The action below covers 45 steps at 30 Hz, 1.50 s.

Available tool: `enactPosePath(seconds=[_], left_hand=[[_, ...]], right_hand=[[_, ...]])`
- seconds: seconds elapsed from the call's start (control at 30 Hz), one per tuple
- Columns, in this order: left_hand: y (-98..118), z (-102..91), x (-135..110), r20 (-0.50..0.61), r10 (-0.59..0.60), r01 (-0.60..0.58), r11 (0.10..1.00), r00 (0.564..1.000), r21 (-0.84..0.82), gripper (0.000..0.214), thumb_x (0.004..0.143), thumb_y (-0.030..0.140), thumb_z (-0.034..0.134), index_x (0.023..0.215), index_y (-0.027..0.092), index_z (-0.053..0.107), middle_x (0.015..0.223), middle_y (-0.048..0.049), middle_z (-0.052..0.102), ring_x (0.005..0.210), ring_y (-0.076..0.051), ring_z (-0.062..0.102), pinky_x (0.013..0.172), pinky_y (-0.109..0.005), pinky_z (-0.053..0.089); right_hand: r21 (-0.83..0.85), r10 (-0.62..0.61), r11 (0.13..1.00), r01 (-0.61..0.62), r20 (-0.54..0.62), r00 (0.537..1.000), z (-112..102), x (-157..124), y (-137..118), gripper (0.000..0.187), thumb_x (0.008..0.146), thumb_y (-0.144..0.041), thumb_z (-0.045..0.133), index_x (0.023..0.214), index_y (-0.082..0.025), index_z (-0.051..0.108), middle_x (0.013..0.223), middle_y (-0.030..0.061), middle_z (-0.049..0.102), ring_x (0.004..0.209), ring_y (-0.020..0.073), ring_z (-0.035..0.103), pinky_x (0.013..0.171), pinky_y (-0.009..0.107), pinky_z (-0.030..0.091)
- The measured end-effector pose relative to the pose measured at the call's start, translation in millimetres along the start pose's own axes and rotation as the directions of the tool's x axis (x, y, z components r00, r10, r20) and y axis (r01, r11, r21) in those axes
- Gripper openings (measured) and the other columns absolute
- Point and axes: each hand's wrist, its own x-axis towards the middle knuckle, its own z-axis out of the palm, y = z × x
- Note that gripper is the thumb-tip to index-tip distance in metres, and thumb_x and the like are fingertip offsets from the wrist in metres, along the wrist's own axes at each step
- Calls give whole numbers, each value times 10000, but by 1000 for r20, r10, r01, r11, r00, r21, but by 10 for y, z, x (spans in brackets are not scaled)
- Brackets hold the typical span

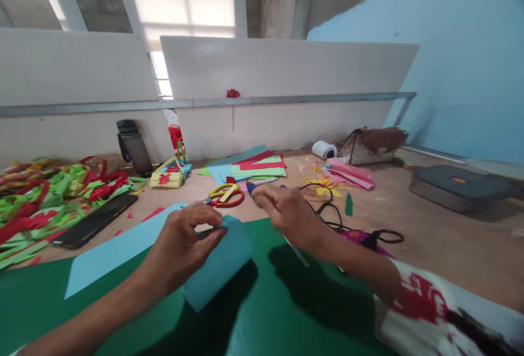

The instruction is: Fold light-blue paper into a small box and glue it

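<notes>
Left forearm [104,308] aslant, grip [182,249] on paper [224,266]

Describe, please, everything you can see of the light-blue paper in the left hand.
The light-blue paper is plain and matte, apparently thin paper or card, without visible print. It slants above the green surface, casting a dark shadow there. Its top edge looks bent or folded, and the fingers of the left hand pinch it near there, hiding part of it. Whether its lower corner touches the surface is unclear.

White right sleeve [423,300] printed with bold red patches and dark, nearly black streaks
</notes>
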Motion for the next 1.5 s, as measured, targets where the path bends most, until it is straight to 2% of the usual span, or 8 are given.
enactPosePath(seconds=[0.1,0.17,0.4,0.6,0.87,1.07,1.2,1.5], left_hand=[[-76,-5,45,-101,4,-2,1000,995,23,111,714,257,596,646,180,638,760,-45,682,751,-191,620,694,-285,489],[-119,11,55,-139,27,-25,999,990,21,99,719,246,593,663,180,641,775,-48,683,765,-192,622,705,-291,495],[-189,78,27,-158,133,-139,990,978,-23,96,769,206,575,717,173,650,803,-59,681,795,-182,622,712,-296,514],[-188,72,37,-178,115,-121,992,977,-22,91,772,154,578,717,155,651,822,-73,679,809,-184,627,735,-316,508],[-177,-18,53,-236,257,-230,963,937,138,87,760,123,605,679,148,623,737,-59,678,726,-196,598,685,-351,476],[-169,-44,26,-177,306,-222,898,935,379,152,780,148,611,628,155,608,686,-35,651,700,-189,540,709,-377,430],[-203,-34,34,-123,280,-211,892,952,399,181,794,142,584,613,147,598,650,-33,622,668,-174,511,677,-350,422],[-163,-149,66,52,263,-268,952,963,150,195,786,129,573,596,173,571,604,-5,588,875,-197,517,740,-324,447]], right_hand=[[-169,126,979,-113,68,990,19,351,256,242,913,-258,433,994,-92,588,963,139,628,917,212,583,793,351,445],[-253,176,958,-131,163,971,160,492,413,284,874,-322,521,1091,-142,552,1092,82,579,940,190,577,803,393,480],[-309,189,948,-79,344,920,602,505,644,324,865,-316,540,1142,-148,528,1144,89,553,970,202,570,805,396,488],[-160,123,984,-81,272,954,478,445,685,316,874,-323,523,1143,-158,524,1136,77,557,953,195,574,795,403,492],[92,228,969,-230,34,973,-103,241,604,309,862,-381,450,927,-107,577,789,76,646,689,182,594,578,267,435],[539,270,807,-241,27,963,-244,-257,214,425,789,-536,490,998,-184,604,825,52,683,755,218,634,648,298,496],[469,171,870,-150,-1,985,-204,-409,125,373,771,-473,526,1029,-225,629,961,53,679,860,253,618,732,344,503],[303,245,926,-224,-31,969,-36,-297,252,275,794,-415,504,838,-184,647,782,25,668,681,199,604,632,286,475]])
